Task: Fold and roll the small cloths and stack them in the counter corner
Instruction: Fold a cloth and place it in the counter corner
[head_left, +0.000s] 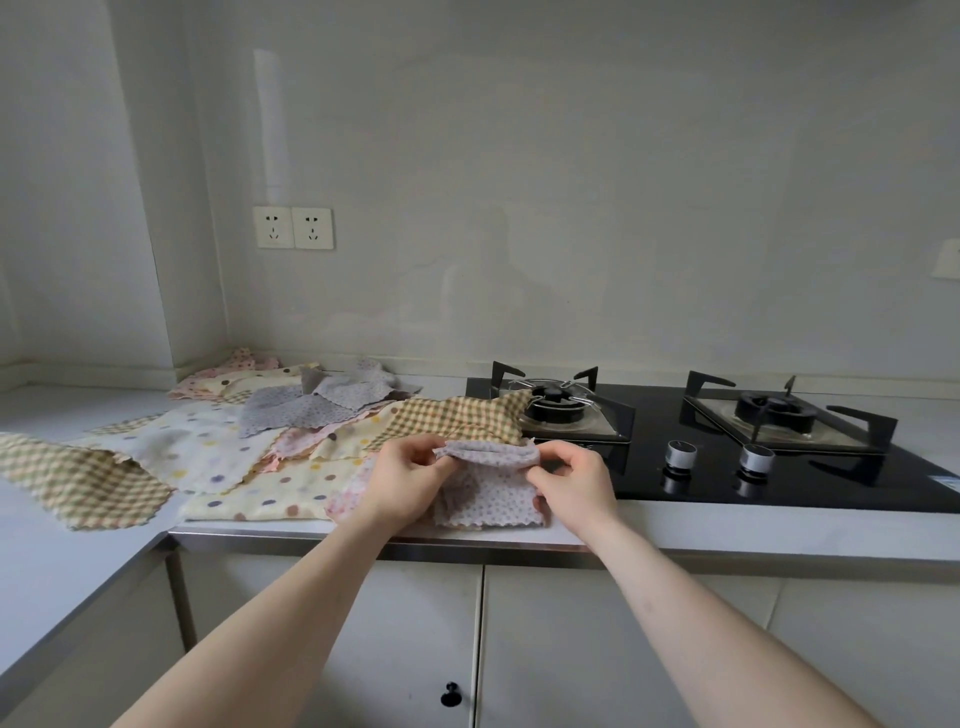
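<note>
Head view: both hands (413, 480) (574, 483) pinching grey cloth (488, 480).

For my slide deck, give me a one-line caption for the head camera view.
Both hands, left hand and right hand, roll a grey dotted cloth at the counter edge beside a gas hob.

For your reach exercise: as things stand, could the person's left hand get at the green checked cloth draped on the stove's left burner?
Probably not at once. The left hand is pinching the lilac cloth; the checked cloth lies just beyond, unobstructed.
</note>
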